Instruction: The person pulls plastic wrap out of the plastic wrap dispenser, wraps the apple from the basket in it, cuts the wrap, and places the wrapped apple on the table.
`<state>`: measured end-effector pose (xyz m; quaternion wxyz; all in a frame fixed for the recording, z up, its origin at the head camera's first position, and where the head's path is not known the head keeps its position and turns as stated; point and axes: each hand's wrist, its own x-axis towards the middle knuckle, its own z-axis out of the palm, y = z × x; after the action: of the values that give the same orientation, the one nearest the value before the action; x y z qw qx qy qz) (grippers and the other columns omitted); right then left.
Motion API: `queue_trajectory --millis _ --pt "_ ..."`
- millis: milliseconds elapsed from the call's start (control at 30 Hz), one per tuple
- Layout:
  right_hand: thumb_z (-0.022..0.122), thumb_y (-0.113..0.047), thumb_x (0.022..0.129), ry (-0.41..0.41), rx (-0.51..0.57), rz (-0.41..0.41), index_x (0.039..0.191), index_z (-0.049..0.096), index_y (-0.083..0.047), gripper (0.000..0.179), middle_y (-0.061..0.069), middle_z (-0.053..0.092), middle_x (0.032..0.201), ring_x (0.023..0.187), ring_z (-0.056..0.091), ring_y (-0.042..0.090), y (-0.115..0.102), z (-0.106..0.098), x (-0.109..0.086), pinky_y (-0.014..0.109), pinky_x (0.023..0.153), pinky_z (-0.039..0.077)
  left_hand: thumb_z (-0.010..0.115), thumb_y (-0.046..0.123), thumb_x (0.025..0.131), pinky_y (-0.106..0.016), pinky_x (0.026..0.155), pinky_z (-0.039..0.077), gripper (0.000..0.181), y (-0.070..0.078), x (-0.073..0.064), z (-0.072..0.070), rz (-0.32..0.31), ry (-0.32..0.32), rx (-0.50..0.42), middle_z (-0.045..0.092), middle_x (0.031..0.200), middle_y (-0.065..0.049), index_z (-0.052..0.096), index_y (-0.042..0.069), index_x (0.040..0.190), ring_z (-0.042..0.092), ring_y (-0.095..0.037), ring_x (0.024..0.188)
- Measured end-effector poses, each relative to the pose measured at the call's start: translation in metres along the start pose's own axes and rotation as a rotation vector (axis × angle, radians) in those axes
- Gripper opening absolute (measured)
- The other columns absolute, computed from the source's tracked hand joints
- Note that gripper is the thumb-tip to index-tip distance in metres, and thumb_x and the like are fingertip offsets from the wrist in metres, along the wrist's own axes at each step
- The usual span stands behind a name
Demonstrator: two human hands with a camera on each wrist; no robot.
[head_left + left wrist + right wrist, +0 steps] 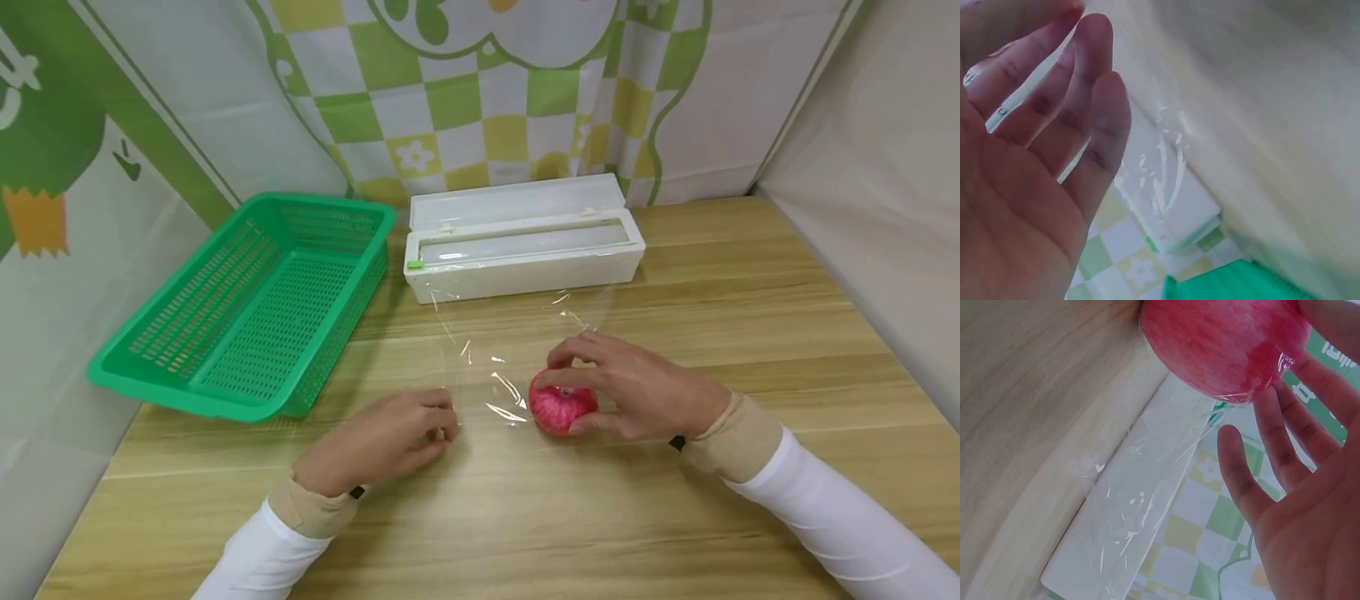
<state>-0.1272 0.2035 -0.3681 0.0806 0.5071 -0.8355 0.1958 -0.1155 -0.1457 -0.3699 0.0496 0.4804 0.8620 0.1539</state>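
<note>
A red apple (pixel 558 408) sits on the table at the front end of a clear plastic wrap sheet (pixel 510 392). My right hand (pixel 637 387) grips it from the right with thumb and fingers. In the right wrist view, shiny film lies against the underside of the apple (pixel 1229 344). Beside the sheet's left edge is my left hand (pixel 390 433), its fingers loosely bent with a gap to the thumb. Nothing shows in the palm of the left hand (pixel 1022 187) in its wrist view. The sheet runs back to a white wrap dispenser (pixel 525 279) with its lid raised.
On the left stands a green perforated basket (pixel 180 400), close to the dispenser's left end. A small green slider (pixel 415 264) is on the dispenser's front edge. Behind the wooden table (pixel 525 533) hangs a checkered curtain (pixel 450 108).
</note>
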Motion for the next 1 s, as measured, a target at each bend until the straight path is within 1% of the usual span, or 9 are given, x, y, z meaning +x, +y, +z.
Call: queue_trajectory --millis 200,300,400,467,567,667,733,900,1000 --pt "0.093 -0.025 0.08 -0.019 0.01 0.026 0.134 0.069 -0.019 0.06 0.002 0.065 0.128 0.119 0.06 0.021 -0.001 -0.001 0.001 0.046 0.104 0.055 0.072 0.002 0.093 -0.018 0.062 0.046 0.017 0.009 -0.002 -0.01 -0.005 0.123 0.084 0.059 0.082 0.008 0.063 0.016 0.088 0.051 -0.002 0.067" --pt "0.093 -0.025 0.079 -0.023 0.008 0.031 0.135 0.069 -0.019 0.061 0.003 0.065 0.128 0.119 0.06 0.021 -0.001 -0.001 0.001 0.047 0.104 0.055 0.073 0.002 0.092 -0.018 0.06 0.046 0.018 0.015 0.0 -0.014 0.018 0.194 0.119 0.06 0.082 0.007 0.061 0.015 0.091 0.05 -0.003 0.063" --pt "0.093 -0.025 0.079 -0.028 0.014 0.035 0.135 0.068 -0.02 0.062 0.003 0.064 0.129 0.119 0.059 0.021 -0.001 -0.001 0.001 0.047 0.104 0.055 0.073 0.003 0.092 -0.018 0.059 0.045 0.018 0.023 0.005 -0.017 0.046 0.244 0.163 0.058 0.082 0.007 0.059 0.015 0.09 0.049 -0.004 0.063" --pt "0.093 -0.025 0.079 -0.031 0.016 0.037 0.136 0.067 -0.02 0.063 0.003 0.064 0.129 0.119 0.059 0.021 -0.002 0.0 0.001 0.046 0.104 0.055 0.075 0.004 0.09 -0.019 0.06 0.048 0.018 0.029 0.009 -0.02 0.067 0.263 0.196 0.06 0.085 0.007 0.06 0.014 0.091 0.053 -0.006 0.066" --pt "0.093 -0.024 0.079 -0.033 0.008 0.032 0.136 0.067 -0.02 0.064 0.003 0.064 0.13 0.119 0.059 0.021 -0.002 0.0 0.001 0.046 0.104 0.055 0.076 0.002 0.088 -0.023 0.069 0.057 0.02 0.037 0.014 -0.024 0.098 0.282 0.234 0.066 0.096 0.004 0.064 0.013 0.099 0.064 -0.009 0.08" --pt "0.093 -0.023 0.079 -0.026 0.005 0.025 0.136 0.067 -0.02 0.063 0.002 0.064 0.129 0.119 0.059 0.021 -0.002 0.001 0.001 0.045 0.104 0.055 0.078 -0.002 0.087 -0.027 0.08 0.062 0.03 0.045 0.022 -0.028 0.118 0.307 0.268 0.07 0.107 0.0 0.067 0.011 0.111 0.07 -0.014 0.095" --pt "0.093 -0.022 0.079 -0.016 0.001 0.013 0.135 0.067 -0.019 0.062 0.002 0.064 0.129 0.118 0.059 0.021 -0.002 0.002 0.001 0.045 0.103 0.054 0.077 -0.006 0.087 -0.028 0.083 0.062 0.032 0.049 0.029 -0.03 0.129 0.333 0.3 0.071 0.108 0.0 0.068 0.01 0.113 0.072 -0.015 0.097" --pt "0.092 -0.02 0.078 0.016 -0.013 -0.028 0.136 0.065 -0.015 0.065 0.003 0.065 0.127 0.118 0.06 0.022 -0.001 0.003 0.002 0.046 0.103 0.053 0.075 -0.008 0.089 -0.027 0.082 0.061 0.026 0.053 0.049 -0.029 0.173 0.417 0.347 0.071 0.103 0.002 0.072 0.012 0.106 0.071 -0.014 0.09" --pt "0.093 -0.022 0.078 0.025 0.014 -0.01 0.142 0.057 -0.01 0.074 0.003 0.066 0.128 0.119 0.06 0.021 -0.002 0.003 0.003 0.045 0.104 0.053 0.075 -0.007 0.091 -0.026 0.079 0.06 0.021 0.053 0.06 -0.026 0.201 0.456 0.34 0.071 0.1 0.002 0.074 0.012 0.1 0.07 -0.014 0.088"
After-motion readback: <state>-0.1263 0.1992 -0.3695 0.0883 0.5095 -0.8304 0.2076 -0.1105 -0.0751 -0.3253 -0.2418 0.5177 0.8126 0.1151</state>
